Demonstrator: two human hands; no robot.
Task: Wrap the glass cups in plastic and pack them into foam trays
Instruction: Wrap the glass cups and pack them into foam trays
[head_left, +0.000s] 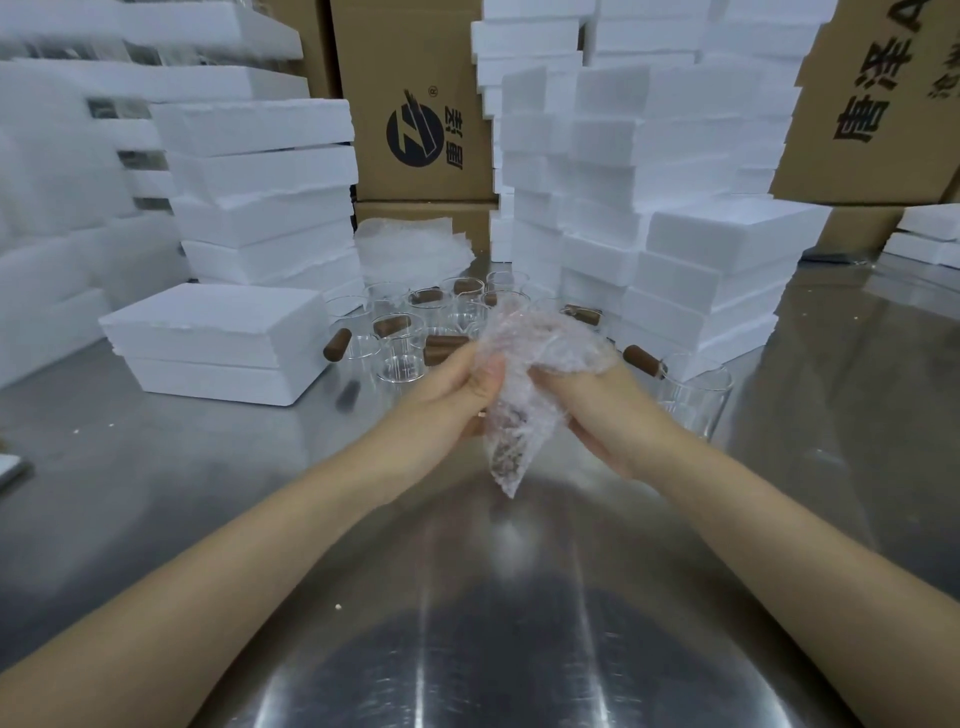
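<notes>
Two hands hold one bubble-wrapped cup (524, 353) above the steel surface (208, 493). The left hand (457, 384) grips its left side with curled fingers, and the right hand (587, 400) clasps its right side. Something brown shows dimly through the plastic near the bundle's lower tip. Just behind the bundle stand bare glass cups (400, 348) with brown handles, and another cup (696, 400) stands to its right. Foam trays (218, 338) are stacked behind and left of it, with taller foam stacks (701, 270) behind and right. Loose bubble wrap sheets (410, 249) and cardboard boxes (415, 104) sit farther behind.
</notes>
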